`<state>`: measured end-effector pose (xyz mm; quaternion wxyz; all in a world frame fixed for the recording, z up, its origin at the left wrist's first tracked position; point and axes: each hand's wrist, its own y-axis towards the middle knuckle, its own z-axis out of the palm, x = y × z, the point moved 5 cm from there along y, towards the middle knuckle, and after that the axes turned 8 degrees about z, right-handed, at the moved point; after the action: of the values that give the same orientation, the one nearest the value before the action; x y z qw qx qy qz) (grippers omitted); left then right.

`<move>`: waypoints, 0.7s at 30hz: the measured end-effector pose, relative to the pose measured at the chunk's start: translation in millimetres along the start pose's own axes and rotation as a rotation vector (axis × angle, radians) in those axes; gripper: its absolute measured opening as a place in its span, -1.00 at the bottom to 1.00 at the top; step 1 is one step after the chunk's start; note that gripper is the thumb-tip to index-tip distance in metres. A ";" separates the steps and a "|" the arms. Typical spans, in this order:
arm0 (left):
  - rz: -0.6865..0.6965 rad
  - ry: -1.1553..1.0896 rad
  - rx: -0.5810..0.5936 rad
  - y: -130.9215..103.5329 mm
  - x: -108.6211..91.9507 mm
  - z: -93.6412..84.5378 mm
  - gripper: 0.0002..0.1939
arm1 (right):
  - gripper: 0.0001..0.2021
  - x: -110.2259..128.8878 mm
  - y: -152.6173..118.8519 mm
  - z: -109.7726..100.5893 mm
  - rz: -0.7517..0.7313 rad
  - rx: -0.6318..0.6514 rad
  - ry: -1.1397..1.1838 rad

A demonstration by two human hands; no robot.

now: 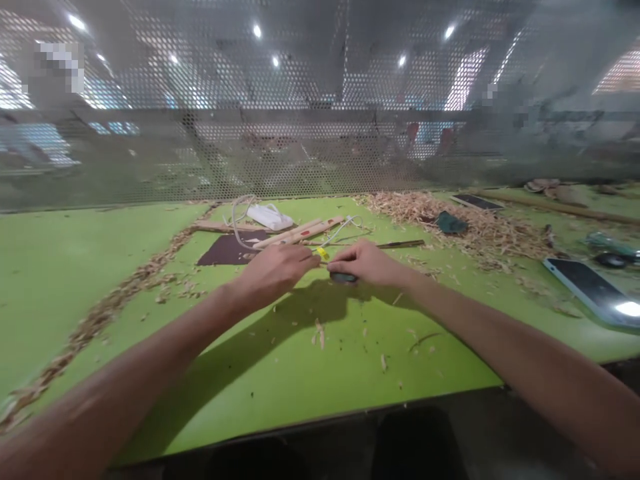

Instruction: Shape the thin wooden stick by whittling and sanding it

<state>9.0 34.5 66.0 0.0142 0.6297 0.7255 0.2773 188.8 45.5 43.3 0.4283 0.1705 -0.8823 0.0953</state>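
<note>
Near the middle of the table, my left hand (277,272) is closed, its fingertips pinched on a thin pale stick-like piece (324,265) that spans the small gap to my right hand (370,265). My right hand is closed too, with a small dark green piece (343,277) showing under its fingers; whether this is sandpaper or cloth I cannot tell. A yellow tag (323,253) shows just behind the fingertips. Beyond my left hand lie pale wooden sticks (305,231) with red marks. A dark brown sheet (225,250) lies flat beside them.
A white power strip (270,217) with its cable lies behind the sticks. Wood shavings (400,208) are heaped at the back right, with a dark green scrap (451,223) on them. A phone (595,293) lies at the right. A perforated screen (300,153) bounds the green table (320,373).
</note>
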 end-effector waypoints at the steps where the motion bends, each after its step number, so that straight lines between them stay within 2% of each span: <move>1: -0.029 -0.032 0.014 -0.1 3.6 1.1 -0.70 | -0.71 3.1 -0.4 1.8 -0.080 -0.070 -0.105; 4: -0.116 -0.200 0.102 0.7 12.9 7.2 -0.69 | -0.69 14.2 -6.7 12.9 -0.307 -0.196 -0.487; 6: -0.193 -0.326 0.149 1.6 17.0 10.6 -0.67 | -0.70 21.3 -13.2 18.3 -0.406 -0.260 -0.704; 8: -0.272 -0.398 0.134 2.3 20.1 11.0 -0.66 | -0.68 28.1 -18.1 19.0 -0.456 -0.332 -0.842; 10: -0.295 -0.380 0.073 2.6 20.8 8.7 -0.67 | -0.68 32.0 -18.2 16.7 -0.445 -0.358 -0.865; 12: -0.236 -0.296 0.028 2.3 17.2 6.7 -0.69 | -0.72 31.0 -13.3 13.0 -0.370 -0.311 -0.746; 17: -0.034 -0.076 0.007 1.9 -0.5 1.9 -0.67 | -0.83 14.5 -1.4 4.5 -0.073 -0.080 -0.168; 21: 0.075 0.006 0.048 5.7 -15.2 -6.1 -0.64 | -0.77 0.0 -1.4 6.4 0.145 0.200 0.198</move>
<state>15.1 18.5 68.5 -0.0135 0.6557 0.7080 0.2620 184.7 42.2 39.4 0.4860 0.1382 -0.8319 0.2297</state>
